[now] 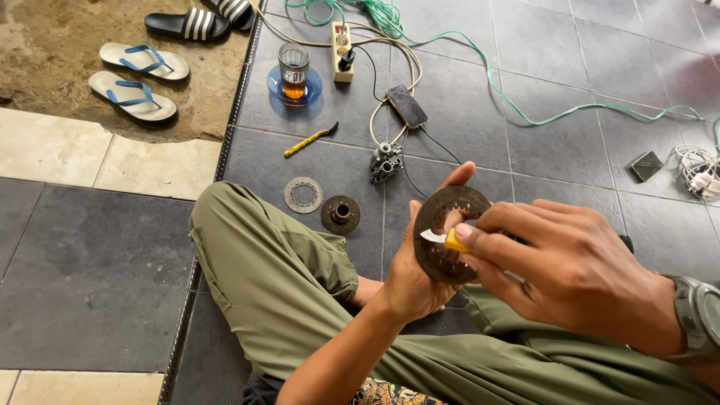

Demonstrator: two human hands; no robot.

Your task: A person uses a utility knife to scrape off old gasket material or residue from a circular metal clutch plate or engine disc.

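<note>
Two hands meet over the person's olive-green trouser legs, above a dark grey tiled floor. The left hand is closed around the lower left edge of a rusty, dark metal disc with a ring of small holes, holding it upright and facing the camera, fingertips showing over its top rim. The right hand, with a grey watch at the wrist, pinches a small knife with a yellow handle, its short pale blade lying across the disc's face.

On the floor beyond the knee lie a thin grey toothed ring and, just beside it, a rusty round hub. Farther off are a small silver metal casting, a yellow-handled tool, a dark phone on a cable, a white power strip, and a glass of amber drink on a blue saucer. A green cord trails to the right, near a small dark square packet and a white bundle of cable. Two pairs of sandals, one white and blue, one black and white striped, rest on the bare ground at top left.
</note>
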